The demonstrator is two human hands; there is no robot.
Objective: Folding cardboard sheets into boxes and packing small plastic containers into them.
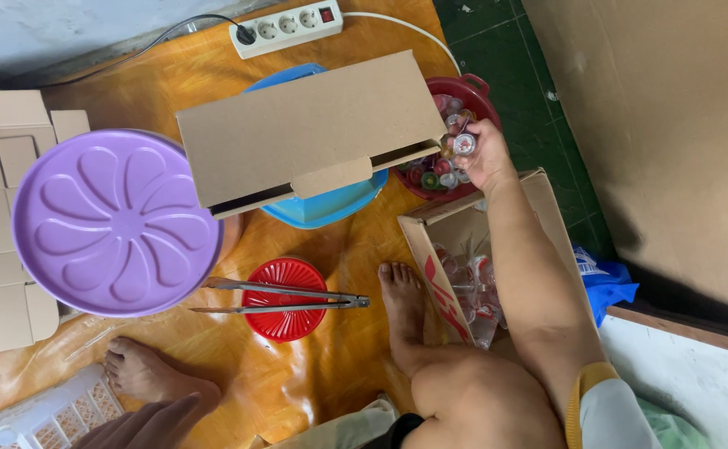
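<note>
Head view: my right hand [482, 154] is stretched out ahead of me over the near rim of the dark red basin [482, 90], fingers closed around a small clear cup with a red top [464, 144]. The cup sits at my fingertips, right above the heap of similar small sealed cups [435, 170] filling the basin, so it lies at the far end of my arm, up and a little left of my wrist. I cannot make out a clear long axis on it; it looks round and short.

Just beside my forearm, closer to me, is an open cardboard box [430, 241] with more clear cups and wrappers inside, its opening turned towards my arm. My right hand is by far the nearer one to both basin and box. My left hand [144, 424] lies low at the bottom edge by a white plastic basket [44, 416], loosely open and holding nothing, well apart from the cups. Left of the basin a flat cardboard box [306, 133] rests over a blue basin [331, 208].
</note>
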